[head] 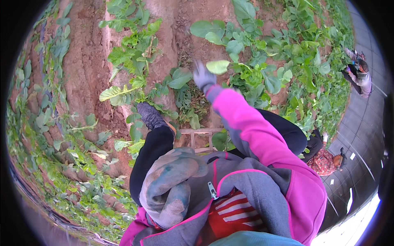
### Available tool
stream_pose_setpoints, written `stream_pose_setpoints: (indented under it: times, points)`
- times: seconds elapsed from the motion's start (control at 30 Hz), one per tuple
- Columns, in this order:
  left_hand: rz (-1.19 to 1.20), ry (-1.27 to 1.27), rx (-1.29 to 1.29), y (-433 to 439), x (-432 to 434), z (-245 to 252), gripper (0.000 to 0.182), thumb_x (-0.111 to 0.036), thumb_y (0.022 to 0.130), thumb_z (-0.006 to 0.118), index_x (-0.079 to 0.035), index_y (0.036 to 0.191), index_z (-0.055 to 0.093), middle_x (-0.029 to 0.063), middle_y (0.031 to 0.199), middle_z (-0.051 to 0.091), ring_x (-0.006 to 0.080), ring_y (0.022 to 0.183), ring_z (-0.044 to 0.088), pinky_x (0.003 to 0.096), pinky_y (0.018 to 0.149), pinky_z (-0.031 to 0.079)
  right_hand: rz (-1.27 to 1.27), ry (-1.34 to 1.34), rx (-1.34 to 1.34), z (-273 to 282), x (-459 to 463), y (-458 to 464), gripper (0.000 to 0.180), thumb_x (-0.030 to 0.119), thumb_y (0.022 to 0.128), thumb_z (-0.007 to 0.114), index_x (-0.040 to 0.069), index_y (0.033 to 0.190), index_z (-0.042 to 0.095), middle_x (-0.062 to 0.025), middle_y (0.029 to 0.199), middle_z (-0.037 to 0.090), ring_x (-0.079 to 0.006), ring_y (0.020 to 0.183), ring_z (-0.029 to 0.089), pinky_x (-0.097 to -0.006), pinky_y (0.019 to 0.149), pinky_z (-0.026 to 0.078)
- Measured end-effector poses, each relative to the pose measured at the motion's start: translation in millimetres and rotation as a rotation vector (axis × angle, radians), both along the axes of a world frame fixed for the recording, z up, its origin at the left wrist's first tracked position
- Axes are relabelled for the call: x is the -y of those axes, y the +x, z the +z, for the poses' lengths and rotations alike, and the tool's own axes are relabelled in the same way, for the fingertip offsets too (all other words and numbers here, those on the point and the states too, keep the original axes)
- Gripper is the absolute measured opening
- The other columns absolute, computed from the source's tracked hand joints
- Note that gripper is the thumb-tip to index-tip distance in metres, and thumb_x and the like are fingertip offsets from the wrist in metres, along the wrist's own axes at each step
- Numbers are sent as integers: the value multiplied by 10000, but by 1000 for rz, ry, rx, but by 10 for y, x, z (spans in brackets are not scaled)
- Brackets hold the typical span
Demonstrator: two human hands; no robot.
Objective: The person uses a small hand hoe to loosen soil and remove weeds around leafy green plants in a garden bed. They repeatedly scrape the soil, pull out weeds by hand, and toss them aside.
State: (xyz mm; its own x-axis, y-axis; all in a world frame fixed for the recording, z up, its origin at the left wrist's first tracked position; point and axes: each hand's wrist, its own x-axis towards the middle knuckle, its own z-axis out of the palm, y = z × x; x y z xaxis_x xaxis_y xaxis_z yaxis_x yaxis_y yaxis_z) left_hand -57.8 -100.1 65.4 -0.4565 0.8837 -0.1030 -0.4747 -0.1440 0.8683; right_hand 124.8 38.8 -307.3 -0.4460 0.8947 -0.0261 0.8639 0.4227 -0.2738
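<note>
My right hand [203, 75], in a pale grey-purple work glove, reaches forward over the bare soil between two rows of leafy plants. Motion blurs its fingers. A pale yellow-green leaf [217, 66] lies right beside these fingers in the picture; whether they touch or grip it is unclear. To the right grows a broad-leaved green plant [254, 73], part of a dense row. My left hand [169, 187] is held close to my chest in a soiled, blue-green-stained glove. Its fingers are curled, and the inside of the palm is hidden.
My knit shoe [150, 115] stands against the left plant row [135, 58]. A slatted frame [193, 132] is low between my legs. One person [358, 73] is at the far right bed edge, another [324, 160] nearer, both beside dark ground sheeting [360, 123].
</note>
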Motion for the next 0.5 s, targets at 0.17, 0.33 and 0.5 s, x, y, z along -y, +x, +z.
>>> stream_pose_setpoints:
  times: [0.17, 0.33, 0.5]
  points:
    - [-30, 13, 49, 44, 1, 31, 320, -150, 819, 548, 48, 1070, 556, 203, 883, 601, 299, 803, 585, 472, 821, 415, 69, -400, 247, 933, 1358, 1057, 507, 251, 819, 528, 118, 1292, 403, -137, 705, 613, -309, 605, 596, -459, 568, 468]
    - [-22, 29, 61, 105, -6, 71, 306, -137, 819, 537, 44, 1066, 558, 203, 866, 599, 302, 793, 584, 477, 815, 415, 7, -762, 374, 1568, 1298, 1194, 497, 213, 800, 508, 130, 1281, 417, -193, 843, 626, -330, 746, 620, -424, 667, 490]
    - [-24, 213, 64, 83, -35, -72, 383, -99, 742, 517, 127, 1050, 528, 241, 951, 585, 331, 759, 597, 447, 697, 456, -36, -547, 206, 1444, 789, 990, 393, 262, 797, 554, 179, 1178, 503, -164, 755, 616, -332, 667, 604, -446, 598, 475]
